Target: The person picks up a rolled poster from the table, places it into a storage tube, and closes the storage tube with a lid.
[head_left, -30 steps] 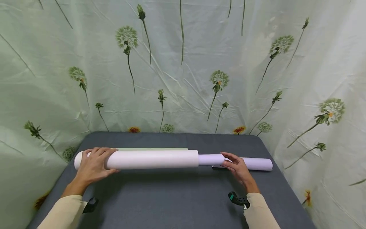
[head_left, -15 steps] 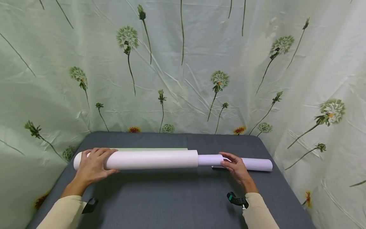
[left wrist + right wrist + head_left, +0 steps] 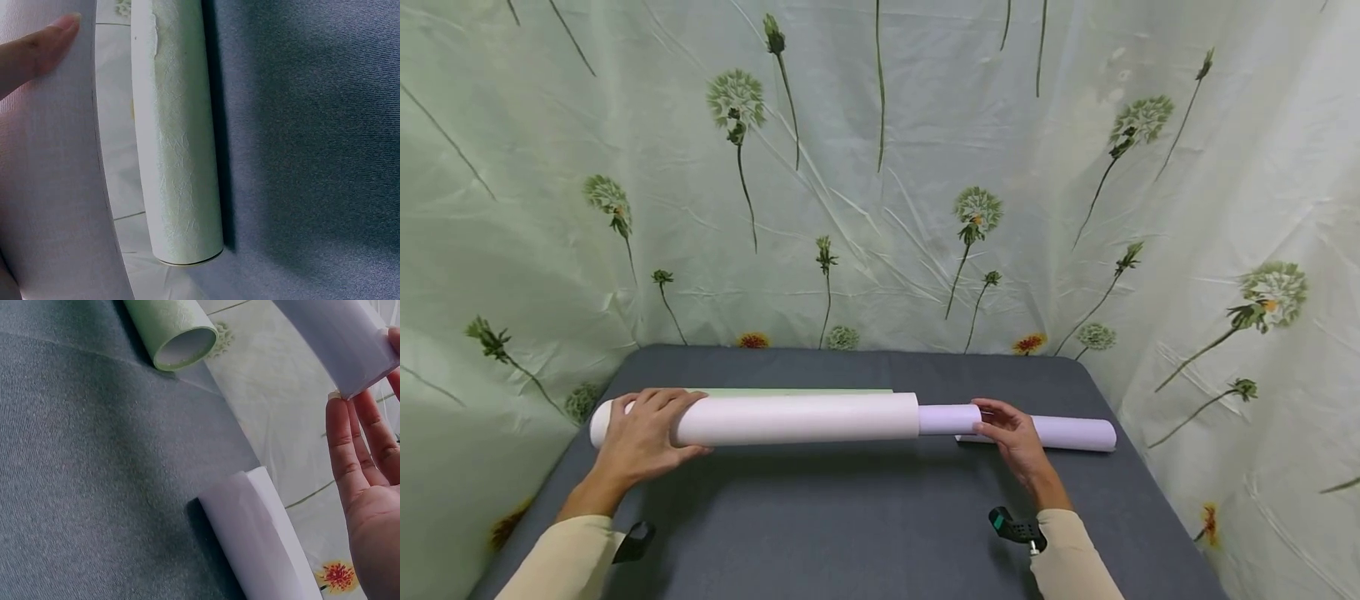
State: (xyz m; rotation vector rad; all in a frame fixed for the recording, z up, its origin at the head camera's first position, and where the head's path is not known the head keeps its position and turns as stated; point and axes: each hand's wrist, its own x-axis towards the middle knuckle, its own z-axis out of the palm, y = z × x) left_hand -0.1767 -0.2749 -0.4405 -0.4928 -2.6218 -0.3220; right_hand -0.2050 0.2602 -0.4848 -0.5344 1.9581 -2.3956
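Observation:
A thick white tube (image 3: 820, 419) is held level above the table, its shadow falling below. My left hand (image 3: 647, 442) grips it from above near its left end; in the left wrist view, the thumb (image 3: 47, 53) lies along the tube. A thinner lavender paper roll (image 3: 950, 419) sticks out of the tube's right end, its other part hidden inside. My right hand (image 3: 1015, 442) pinches the roll's outer end between fingers and thumb. In the right wrist view, the fingertips (image 3: 335, 397) touch the roll's rim.
A pale green tube (image 3: 178, 156) lies on the dark grey table (image 3: 850, 525) behind the white one, mostly covered from the head view. Another lavender paper roll (image 3: 1075, 433) rests on the table at the right. A curtain (image 3: 880, 208) with dandelion prints hangs behind.
My right hand has moved slightly left, and the lavender roll has slid a little further into the white tube. The left hand and the tube have barely shifted left.

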